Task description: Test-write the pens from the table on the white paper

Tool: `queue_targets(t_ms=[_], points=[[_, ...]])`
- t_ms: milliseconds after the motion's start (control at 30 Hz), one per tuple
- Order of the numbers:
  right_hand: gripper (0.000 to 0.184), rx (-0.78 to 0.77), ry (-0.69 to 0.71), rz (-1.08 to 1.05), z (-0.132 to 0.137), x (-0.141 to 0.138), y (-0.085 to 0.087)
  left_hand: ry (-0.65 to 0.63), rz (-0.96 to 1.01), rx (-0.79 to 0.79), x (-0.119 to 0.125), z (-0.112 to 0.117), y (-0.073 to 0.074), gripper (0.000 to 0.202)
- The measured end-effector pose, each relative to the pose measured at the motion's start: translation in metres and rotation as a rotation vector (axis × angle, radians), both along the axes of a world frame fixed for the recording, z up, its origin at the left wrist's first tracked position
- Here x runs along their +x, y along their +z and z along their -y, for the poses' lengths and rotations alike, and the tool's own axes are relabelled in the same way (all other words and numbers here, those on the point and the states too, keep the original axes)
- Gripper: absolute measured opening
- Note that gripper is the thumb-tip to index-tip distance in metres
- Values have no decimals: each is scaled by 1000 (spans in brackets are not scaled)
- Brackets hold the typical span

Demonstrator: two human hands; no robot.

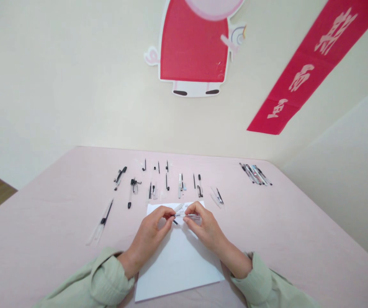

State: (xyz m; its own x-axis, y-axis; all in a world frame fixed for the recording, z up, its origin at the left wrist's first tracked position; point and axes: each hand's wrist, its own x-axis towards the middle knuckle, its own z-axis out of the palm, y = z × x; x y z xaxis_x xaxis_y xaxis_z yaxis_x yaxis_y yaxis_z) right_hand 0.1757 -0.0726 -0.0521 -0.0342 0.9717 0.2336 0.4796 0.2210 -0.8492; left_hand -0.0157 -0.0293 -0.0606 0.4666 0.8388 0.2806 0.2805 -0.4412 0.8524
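Over the top of a white sheet of paper (179,265), my left hand (154,226) and my right hand (205,224) face each other, both in a pinch. My right fingers grip a slender clear pen tube (194,217) that lies level between the hands. At its left end, my left fingertips pinch a thin dark-tipped pen part, mostly covered by the fingers. A short dark piece (175,222) shows just below the left fingertips; whether it is held or lies on the paper I cannot tell. Behind the fingers, the paper carries some dark scribbles (185,206).
Several taken-apart pens lie in rows behind the paper, among them a black cap (129,205) and a clear barrel (179,186). Dark and clear pen parts (103,221) rest at the left. Whole pens (255,174) lie side by side at the back right of the pink table (283,239).
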Motion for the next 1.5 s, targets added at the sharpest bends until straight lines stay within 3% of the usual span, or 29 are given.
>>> queue_targets(t_ms=[367, 1033, 1233, 1367, 1500], points=[[5, -32, -14, -8, 0, -2, 2, 29, 2, -11, 2, 0, -5, 6], [5, -26, -40, -62, 1, -3, 2, -32, -20, -1, 1, 2, 0, 7], [6, -5, -129, -179, -3, 3, -2, 61, -185, 213, 0, -2, -2, 14], [11, -72, -112, -455, -8, 7, -6, 27, -372, 376, 2, -2, -10, 30], [13, -103, -80, -663, -11, 6, -10, 46, -462, 454, 1, -1, -14, 27]])
